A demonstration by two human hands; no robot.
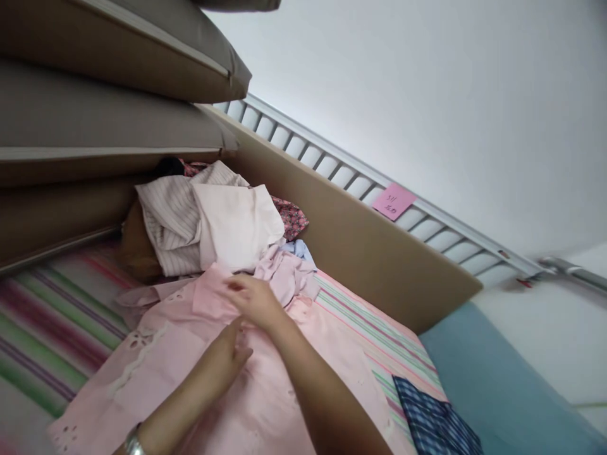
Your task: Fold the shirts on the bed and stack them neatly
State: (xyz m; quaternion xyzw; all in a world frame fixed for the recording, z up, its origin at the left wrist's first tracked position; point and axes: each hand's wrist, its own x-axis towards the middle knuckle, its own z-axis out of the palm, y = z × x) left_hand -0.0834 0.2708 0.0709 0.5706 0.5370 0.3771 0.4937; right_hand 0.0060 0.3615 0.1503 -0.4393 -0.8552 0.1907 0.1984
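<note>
A large pink garment (pixel 308 354) with eyelet embroidery and a scalloped edge lies spread over the bed in front of me. Over its middle is my left hand (pixel 232 354), thumb apart from the fingers, a metal band on that wrist. Just above it, my right hand (pixel 256 300) reaches leftward with bent, slightly blurred fingers, a gap showing between them and the thumb. Its fingertips are at a folded pink flap (pixel 208 292) of the cloth; whether they touch it is unclear. Neither hand visibly grips anything.
A heap holds a folded white cloth (pixel 239 218), a ribbed garment (pixel 173 215) and a lilac cloth (pixel 287 275). Stacked cushions (pixel 104 126) overhang the left. A tan board (pixel 351 215) and white rail (pixel 327 165) with a pink note (pixel 394 201) border the bed. Dark plaid cloth (pixel 434 420) lies right.
</note>
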